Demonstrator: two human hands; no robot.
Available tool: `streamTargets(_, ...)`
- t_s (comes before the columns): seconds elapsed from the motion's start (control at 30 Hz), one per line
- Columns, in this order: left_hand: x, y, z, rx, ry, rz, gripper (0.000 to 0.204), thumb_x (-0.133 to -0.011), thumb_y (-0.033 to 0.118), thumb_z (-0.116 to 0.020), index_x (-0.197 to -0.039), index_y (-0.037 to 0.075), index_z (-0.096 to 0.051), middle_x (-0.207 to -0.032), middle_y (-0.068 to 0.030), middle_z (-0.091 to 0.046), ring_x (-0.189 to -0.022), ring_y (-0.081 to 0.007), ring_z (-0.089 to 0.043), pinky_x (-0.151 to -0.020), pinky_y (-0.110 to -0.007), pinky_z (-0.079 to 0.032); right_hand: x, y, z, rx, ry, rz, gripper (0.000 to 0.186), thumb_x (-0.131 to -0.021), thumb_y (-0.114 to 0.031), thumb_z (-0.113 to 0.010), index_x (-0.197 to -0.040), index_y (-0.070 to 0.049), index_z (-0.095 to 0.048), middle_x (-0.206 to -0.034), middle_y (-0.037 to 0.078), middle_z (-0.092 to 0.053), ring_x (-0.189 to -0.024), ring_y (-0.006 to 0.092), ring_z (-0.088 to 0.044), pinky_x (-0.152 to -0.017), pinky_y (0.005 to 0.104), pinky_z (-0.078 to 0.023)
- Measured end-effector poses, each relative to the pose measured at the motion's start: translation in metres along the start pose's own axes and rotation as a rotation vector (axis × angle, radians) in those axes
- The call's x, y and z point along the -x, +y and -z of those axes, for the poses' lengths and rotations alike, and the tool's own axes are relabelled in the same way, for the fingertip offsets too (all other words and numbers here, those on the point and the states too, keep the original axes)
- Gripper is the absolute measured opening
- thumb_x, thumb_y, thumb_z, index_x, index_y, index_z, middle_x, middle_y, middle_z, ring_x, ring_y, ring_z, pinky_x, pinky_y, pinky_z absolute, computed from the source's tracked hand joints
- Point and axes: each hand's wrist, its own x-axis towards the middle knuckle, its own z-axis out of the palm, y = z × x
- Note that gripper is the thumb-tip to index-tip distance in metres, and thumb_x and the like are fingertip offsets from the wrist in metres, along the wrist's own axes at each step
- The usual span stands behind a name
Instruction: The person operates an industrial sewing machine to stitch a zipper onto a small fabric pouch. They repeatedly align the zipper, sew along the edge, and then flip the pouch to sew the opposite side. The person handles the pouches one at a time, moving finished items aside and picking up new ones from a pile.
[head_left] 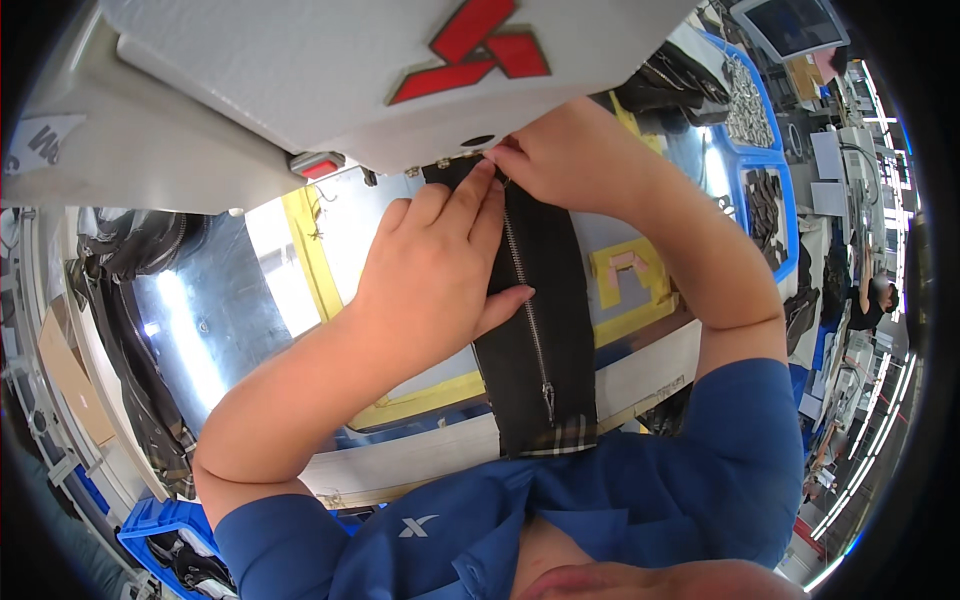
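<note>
A black fabric piece (560,300) with a metal zipper (517,250) down its middle lies under the white sewing machine head (300,70). Its near end, with a plaid edge and the zipper pull (548,392), hangs over the table's front edge. My left hand (430,265) presses on the fabric left of the zipper, fingers stretched forward and thumb spread across the teeth. At the far end, close under the machine head, my right hand (565,160) pinches the fabric beside the zipper. The machine head hides the needle area.
Yellow tape (315,255) marks the worktable. Dark zippered pieces (130,320) hang at the left, and more (675,85) lie at the far right. Blue bins (790,200) there hold small metal parts and dark pieces. Another blue bin (150,520) stands low left. A person (880,295) sits far right.
</note>
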Motion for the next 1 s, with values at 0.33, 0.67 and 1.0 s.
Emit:
streamTargets(0.33, -0.006, -0.012, 0.003, 0.198, 0.080, 0.022, 0.072, -0.075, 0.038, -0.088, -0.131, -0.004, -0.070, -0.144, -0.0176, -0.066, -0.105, -0.0351, -0.064, -0.098, -0.043, -0.051, 0.046, -0.005, -0.019, 0.080, 0.268, 0.132, 0.024, -0.089, -0.010, -0.077, -0.113, -0.006, -0.079, -0.112, 0.009, -0.076, -0.094, 0.0328, -0.074, -0.083, 0.0438, -0.059)
streamTargets(0.67, -0.007, -0.015, 0.004, 0.300, 0.056, 0.063, 0.070, -0.077, 0.038, -0.088, -0.130, -0.004, -0.070, -0.141, -0.0206, -0.067, -0.114, -0.0378, -0.067, -0.102, -0.045, -0.050, 0.045, 0.000, -0.022, 0.147, 0.265, 0.219, 0.026, -0.086, -0.010, -0.079, -0.111, -0.006, -0.077, -0.107, 0.007, -0.075, -0.090, 0.0296, -0.073, -0.081, 0.0413, -0.058)
streamTargets(1.0, -0.005, -0.017, -0.002, 0.315, 0.138, 0.052, 0.062, -0.078, 0.031, -0.089, -0.127, -0.004, -0.073, -0.135, -0.0213, -0.070, -0.107, -0.0367, -0.069, -0.098, -0.044, -0.053, 0.041, -0.003, -0.017, 0.124, 0.217, 0.172, 0.018, -0.091, -0.015, -0.073, -0.106, -0.007, -0.075, -0.102, 0.006, -0.072, -0.097, 0.0282, -0.071, -0.086, 0.0428, -0.054)
